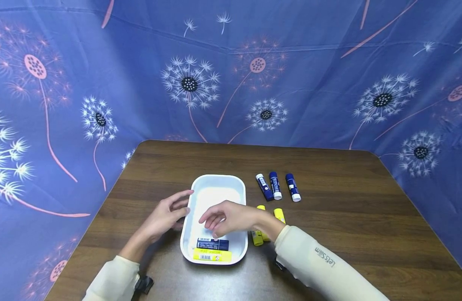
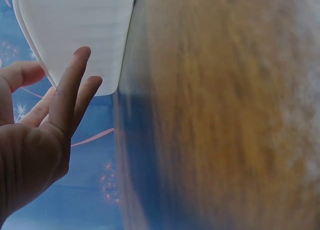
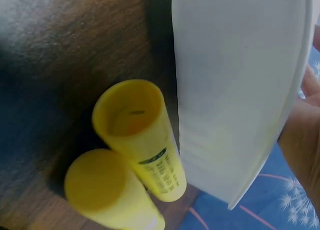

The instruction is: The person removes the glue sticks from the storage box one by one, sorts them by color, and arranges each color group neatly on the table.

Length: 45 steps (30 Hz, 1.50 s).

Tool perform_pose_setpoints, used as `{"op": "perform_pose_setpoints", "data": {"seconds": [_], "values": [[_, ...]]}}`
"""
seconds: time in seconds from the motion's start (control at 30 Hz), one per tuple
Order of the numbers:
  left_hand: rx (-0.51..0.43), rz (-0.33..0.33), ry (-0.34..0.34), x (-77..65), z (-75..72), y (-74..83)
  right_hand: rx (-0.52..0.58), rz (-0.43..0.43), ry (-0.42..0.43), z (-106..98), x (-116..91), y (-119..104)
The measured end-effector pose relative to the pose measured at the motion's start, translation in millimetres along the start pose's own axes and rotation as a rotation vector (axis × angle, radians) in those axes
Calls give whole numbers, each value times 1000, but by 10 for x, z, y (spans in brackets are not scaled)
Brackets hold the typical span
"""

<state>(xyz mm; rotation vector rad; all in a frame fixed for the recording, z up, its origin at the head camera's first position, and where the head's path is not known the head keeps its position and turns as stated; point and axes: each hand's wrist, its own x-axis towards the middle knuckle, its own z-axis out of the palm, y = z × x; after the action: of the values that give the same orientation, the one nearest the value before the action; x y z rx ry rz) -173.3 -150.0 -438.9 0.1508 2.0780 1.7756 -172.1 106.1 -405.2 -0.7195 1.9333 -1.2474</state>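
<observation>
A white tray (image 1: 219,179) stands on the table with glue sticks lying near its front end. Among them are a yellow glue stick (image 1: 212,255) and a navy glue stick (image 1: 219,245) behind it. My left hand (image 1: 165,217) is at the tray's left side, fingers fairly straight and touching the rim; in the left wrist view they spread along the outer wall. Above the tray's middle hovers my right hand (image 1: 231,217), its fingers loosely bent, with nothing seen between them. The right wrist view shows the tray's wall (image 3: 235,89) and part of this hand beyond it.
Right of the tray are yellow glue sticks (image 1: 257,238), partly hidden by my right forearm; two yellow tubes (image 3: 140,135) show close up in the right wrist view. Farther back lie three navy-and-white glue sticks (image 1: 275,184). A blue dandelion-print cloth (image 1: 231,75) hangs behind the table.
</observation>
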Motion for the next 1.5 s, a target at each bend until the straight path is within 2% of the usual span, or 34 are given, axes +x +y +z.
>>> {"op": "perform_pose_setpoints", "data": {"seconds": [0.23, 0.43, 0.97, 1.13, 1.27, 1.5], "values": [[20, 2, -5, -22, -5, 20, -160, 91, -7, 130, 84, -26], [21, 6, -6, -23, -5, 20, -236, 129, 7, 218, 130, -10], [3, 11, -17, -27, -1, 5, -390, 69, 2, 314, 156, 47], [10, 9, -11, -20, -1, 9, -433, 23, 26, 299, 130, 3], [17, 9, -8, -14, 1, 13, -402, -27, 76, 249, 65, -59], [5, -1, -8, -9, 7, 4, -213, -70, 216, -7, -134, -174]]}}
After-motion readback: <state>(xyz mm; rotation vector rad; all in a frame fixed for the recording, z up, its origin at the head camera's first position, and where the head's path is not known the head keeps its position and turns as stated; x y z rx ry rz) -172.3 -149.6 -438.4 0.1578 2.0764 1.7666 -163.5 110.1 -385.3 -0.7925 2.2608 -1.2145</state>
